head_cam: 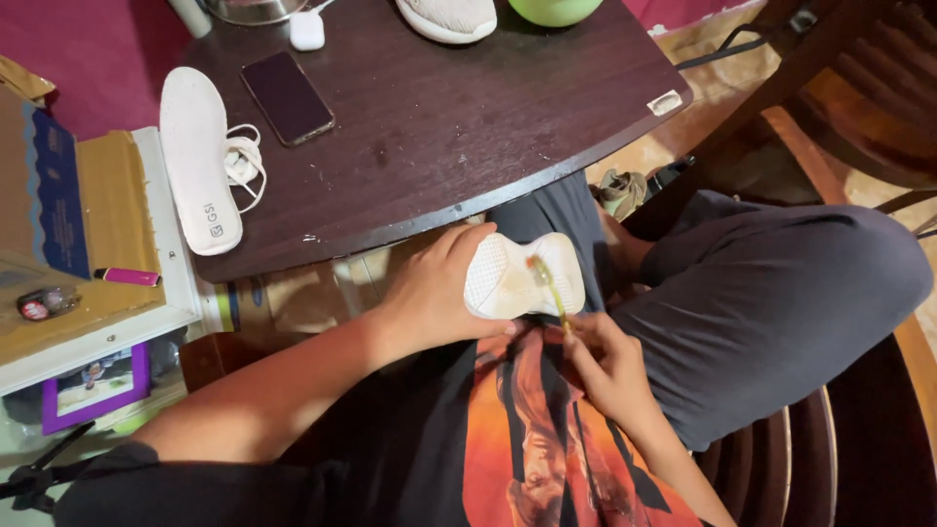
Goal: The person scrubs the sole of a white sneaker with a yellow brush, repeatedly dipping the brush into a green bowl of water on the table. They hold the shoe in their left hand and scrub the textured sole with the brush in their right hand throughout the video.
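- Dark wood fills the upper middle of your view: a round-edged bench (459,127) over pink flooring, with you seated below its edge, a wooden chair off to your right.
- Your white shoe (522,278) sits sole-up over your lap, just below the bench edge, between your two hands.
- Your left hand (429,293) has its grip wrapped around the heel end of that shoe, fingers curled over the side.
- Your right hand (610,366) has its grip pinched on the handle of a yellow-green toothbrush (549,288), whose bristle end rests on the wet-looking sole.
- On the bench to the left lies a white insole (195,156) with a small dark printed mark near its lower end; white laces (244,161) are bunched just beside it.
- A dark phone (287,98) lies face-up near the insole, and a small white case (306,29) sits above it.
- A second white shoe (449,18) and a green bowl-like object (554,10) are cut off at the top edge.
- A small white rectangular sticker (665,101) marks the bench's right rim.
- At far left, a flat cardboard package (88,224) with a dark blue scalloped label strip rests on a white shelf; a pink lighter (129,276) lies on it.
- Below the shelf stands a purple-framed picture (96,385).
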